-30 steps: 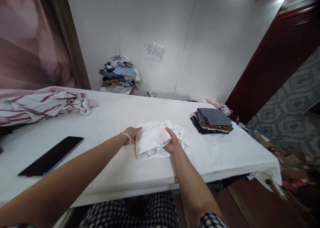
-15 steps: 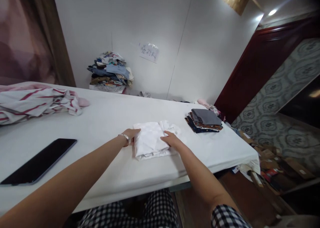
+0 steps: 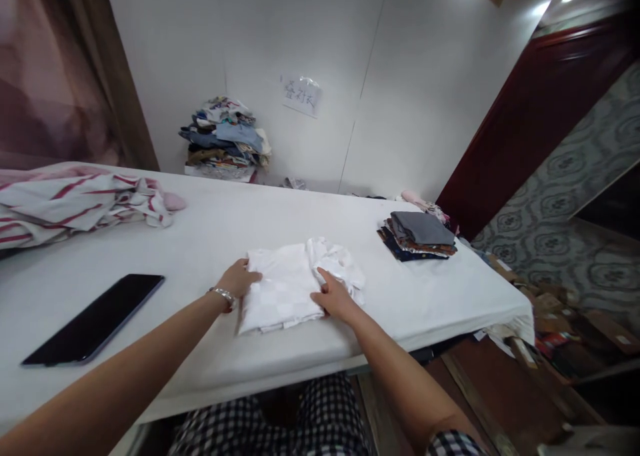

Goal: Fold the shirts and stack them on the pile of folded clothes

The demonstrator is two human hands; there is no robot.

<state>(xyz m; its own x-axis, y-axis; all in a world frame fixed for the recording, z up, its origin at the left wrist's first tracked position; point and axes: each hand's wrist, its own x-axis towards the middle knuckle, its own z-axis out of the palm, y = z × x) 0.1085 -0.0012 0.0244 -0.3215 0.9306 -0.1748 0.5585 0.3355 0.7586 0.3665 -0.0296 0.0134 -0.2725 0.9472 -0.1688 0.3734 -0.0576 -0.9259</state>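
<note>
A white shirt [image 3: 280, 286] lies folded into a flat, roughly rectangular bundle on the table in front of me. Its right end [image 3: 337, 263] is bunched and looks like the collar part. My left hand [image 3: 239, 280], with a silver bracelet at the wrist, grips the left edge, thumb on top and the other fingers partly hidden. On the right side, my right hand [image 3: 333, 296] holds the cloth beside the bunched end, with thumb and forefinger on top and the remaining fingers mostly out of sight.
A dark phone [image 3: 95, 319] lies at left on the white-covered table [image 3: 210, 243]. Behind it is a heap of striped cloth [image 3: 80, 199]. Folded clothes [image 3: 417, 233] form a stack at right. A tall clothes pile [image 3: 227, 139] stands by the wall, near a paper sign [image 3: 301, 97].
The folded shirt has shifted left and towards me and lies spread wider. My left hand has moved left with its edge; my right hand is slightly lower. The camera view has turned a little left.
</note>
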